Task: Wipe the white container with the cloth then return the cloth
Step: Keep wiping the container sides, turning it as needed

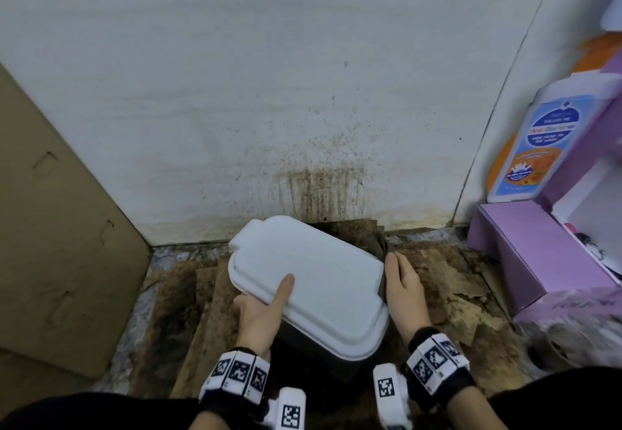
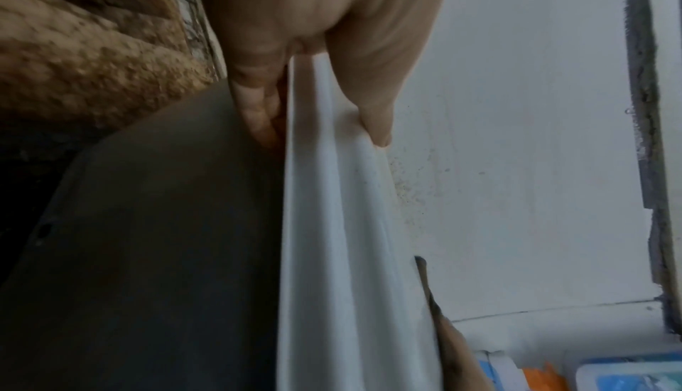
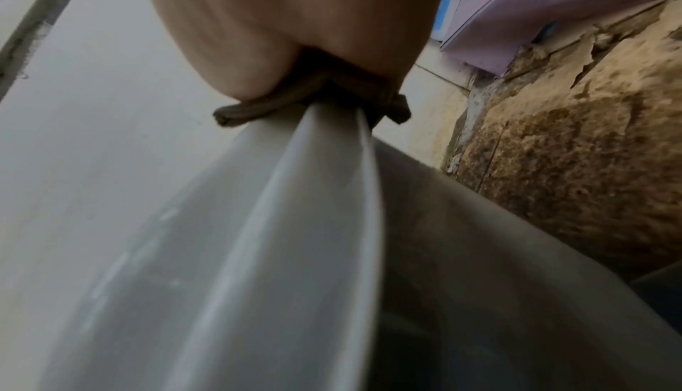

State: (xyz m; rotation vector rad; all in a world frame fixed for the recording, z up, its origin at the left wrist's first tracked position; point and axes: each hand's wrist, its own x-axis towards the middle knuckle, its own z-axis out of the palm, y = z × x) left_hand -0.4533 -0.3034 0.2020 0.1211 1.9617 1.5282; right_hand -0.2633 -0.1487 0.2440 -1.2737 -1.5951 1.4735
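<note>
The white container (image 1: 313,281), with its lid on, is tilted above the floor near the wall. My left hand (image 1: 269,301) grips its left rim, thumb flat on the lid and fingers under the edge; in the left wrist view the thumb (image 2: 372,111) lies on the white rim (image 2: 332,222). My right hand (image 1: 400,281) holds a dark brown cloth (image 1: 380,248) against the container's right edge. In the right wrist view the cloth (image 3: 258,108) wraps over the rim (image 3: 295,222) under my hand (image 3: 295,18). The container's lower body is in shadow.
A stained white wall (image 1: 303,126) stands just behind. A brown cardboard sheet (image 1: 50,227) leans at the left. At the right sit a purple box (image 1: 538,261) and a white bottle with a blue label (image 1: 538,147). Torn, dirty cardboard (image 1: 454,281) covers the floor.
</note>
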